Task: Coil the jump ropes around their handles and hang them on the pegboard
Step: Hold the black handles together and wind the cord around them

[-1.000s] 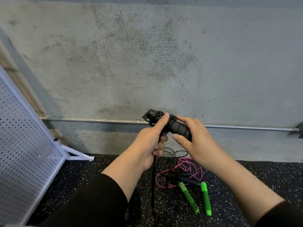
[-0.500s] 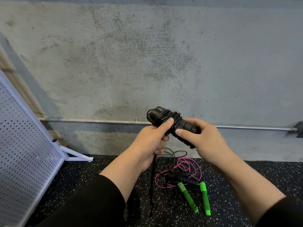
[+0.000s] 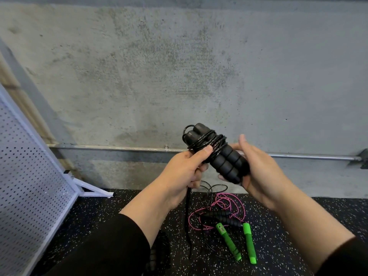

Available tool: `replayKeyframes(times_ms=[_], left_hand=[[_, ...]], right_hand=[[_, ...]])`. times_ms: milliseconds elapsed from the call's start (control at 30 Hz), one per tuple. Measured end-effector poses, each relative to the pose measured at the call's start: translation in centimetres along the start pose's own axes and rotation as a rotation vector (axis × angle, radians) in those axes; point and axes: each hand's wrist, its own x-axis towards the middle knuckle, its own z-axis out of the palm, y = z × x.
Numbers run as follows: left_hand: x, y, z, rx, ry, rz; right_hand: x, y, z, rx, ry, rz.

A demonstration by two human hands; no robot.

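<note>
Handles (image 3: 223, 158) in both hands — pegboard (image 3: 29, 176) far left

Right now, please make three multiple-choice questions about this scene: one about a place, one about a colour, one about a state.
1. Where is the pegboard?
A. at the left
B. at the right
C. flat on the floor

2. What colour is the thin rope lying on the floor?
A. yellow
B. pink
C. white

3. The black handles held up are:
A. bare
B. partly wrapped with cord
C. hung up

Answers: 1 A, it stands along the left edge. 2 B, pink loops lie beside the green handles. 3 B, cord circles their upper part, held by the left hand and right hand.
</note>
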Motion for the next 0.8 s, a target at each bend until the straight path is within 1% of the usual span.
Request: replayKeyframes(times_ms=[33,67,100,167,233,300,400,500,633,700,800], left_hand=[[-0.1,0.0,0.0,0.006,-0.014,0.011],[-0.1,0.0,0.0,0.012,-0.019,0.021],[-0.1,0.0,0.0,0.020,-0.015,0.026],[-0.1,0.2,-0.2,0.043,0.007,0.024],[0.0,0.2,-0.3,0.060,0.021,0.018],[-0.1,0.2,-0.3,0.056,0.036,0.004],[-0.1,0.2,-0.3,0.085,0.112,-0.058],[-0.2,0.1,-0.3,0.113,0.107,-0.118],[-0.3,0.4,-0.1,0.080,0.098,-0.168],[-0.3,0.6,0.0,0.024,0.097,-0.179],[-0.3,0.5,0.2,-0.012,0.104,-0.189]], right_hand=[[-0.2,-0.3,-0.1,0.099,-0.048,0.114],[-0.4,-0.5,-0.2,0.137,-0.097,0.205],[-0.6,-0.6,-0.3,0.141,-0.150,0.266],[-0.6,-0.3,-0.4,0.125,-0.214,0.306],[-0.3,-0.1,-0.5,0.099,-0.211,0.263],[0.1,0.1,-0.4,0.066,-0.159,0.177],[0.7,0.7,-0.3,0.032,-0.086,0.051],[0.8,1.1,-0.1,-0.025,-0.015,-0.049],[0.6,0.9,-0.5,-0.248,0.110,-0.176],[0.7,0.5,-0.9,-0.425,0.103,-0.233],[0.4,0.6,-0.3,-0.635,0.032,-0.277]])
